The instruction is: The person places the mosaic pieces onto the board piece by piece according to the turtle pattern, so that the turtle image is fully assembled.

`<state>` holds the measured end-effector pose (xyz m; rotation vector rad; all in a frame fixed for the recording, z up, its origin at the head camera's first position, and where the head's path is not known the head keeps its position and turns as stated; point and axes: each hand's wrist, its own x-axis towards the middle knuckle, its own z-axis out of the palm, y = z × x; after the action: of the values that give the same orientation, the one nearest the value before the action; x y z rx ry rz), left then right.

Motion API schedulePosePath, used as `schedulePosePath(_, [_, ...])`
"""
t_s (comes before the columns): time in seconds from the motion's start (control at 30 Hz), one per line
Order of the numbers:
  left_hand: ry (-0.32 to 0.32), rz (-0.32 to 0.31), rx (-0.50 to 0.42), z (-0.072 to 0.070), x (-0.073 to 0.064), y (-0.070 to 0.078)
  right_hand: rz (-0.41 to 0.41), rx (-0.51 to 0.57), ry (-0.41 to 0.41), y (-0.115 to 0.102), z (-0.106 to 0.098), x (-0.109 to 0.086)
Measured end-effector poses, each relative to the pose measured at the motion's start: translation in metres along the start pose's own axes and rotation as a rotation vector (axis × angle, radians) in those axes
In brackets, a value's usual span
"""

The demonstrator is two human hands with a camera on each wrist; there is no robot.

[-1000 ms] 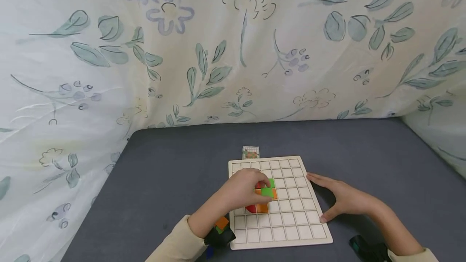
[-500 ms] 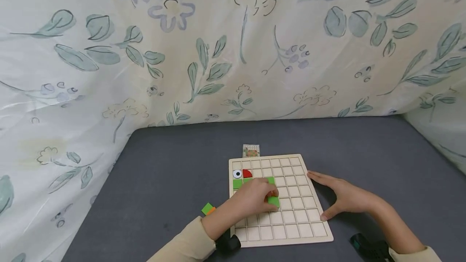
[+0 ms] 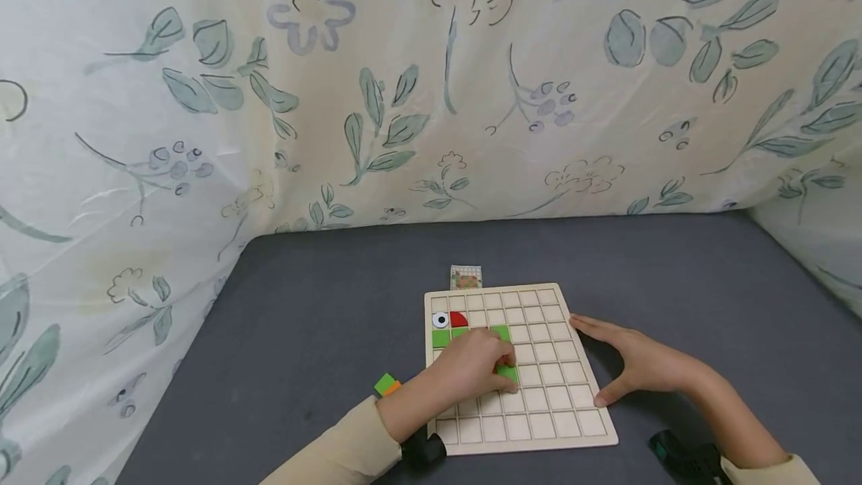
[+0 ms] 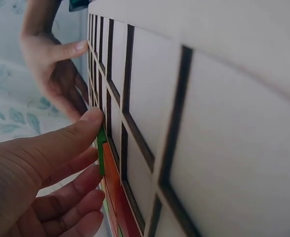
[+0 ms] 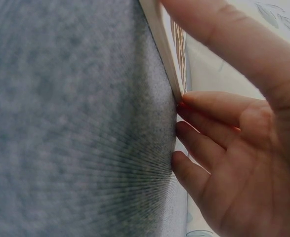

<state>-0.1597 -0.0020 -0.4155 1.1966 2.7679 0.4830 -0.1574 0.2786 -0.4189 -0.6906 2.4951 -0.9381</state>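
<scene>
A pale wooden grid board lies on the dark table. My left hand is over its left half, pinching a green square tile between thumb and fingers at a cell. In the left wrist view the green tile sits at the thumb tip, with an orange tile beside it. A round eye tile, a red quarter-round tile and other green tiles fill cells nearby; my hand hides part of them. My right hand rests along the board's right edge, fingers spread and fairly straight.
A small printed card lies just behind the board. Left of the board, by my left forearm, are a loose green piece and an orange one. A patterned curtain hangs behind the table.
My left hand has moved right and slightly toward me with the green tile, uncovering the eye and red tiles. During the last half second it has barely moved. The right hand stays at the edge.
</scene>
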Motion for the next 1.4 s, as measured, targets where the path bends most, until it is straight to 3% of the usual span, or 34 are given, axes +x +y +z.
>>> schedulePosePath(0.4, [-0.035, 0.045, 0.11, -0.003, 0.001, 0.002, 0.002, -0.007, 0.006, 0.0, 0.001, 0.0])
schedulePosePath(0.67, [-0.125, 0.058, 0.056, -0.011, 0.0, -0.004, 0.011, -0.012, 0.012, -0.001, -0.001, 0.002])
schedulePosePath(0.8, [-0.113, 0.073, 0.035, -0.015, -0.001, -0.007, 0.014, -0.011, 0.013, -0.002, 0.0, 0.003])
schedulePosePath(1.07, [-0.087, 0.091, -0.097, -0.035, -0.012, -0.009, 0.008, 0.003, 0.013, -0.001, 0.0, 0.004])
schedulePosePath(1.17, [-0.094, 0.073, -0.104, -0.042, -0.019, -0.01, 0.005, 0.006, 0.012, -0.001, 0.001, 0.003])
schedulePosePath(1.4, [-0.109, -0.046, -0.111, -0.053, -0.041, -0.022, 0.011, 0.005, 0.008, 0.0, 0.001, 0.004])
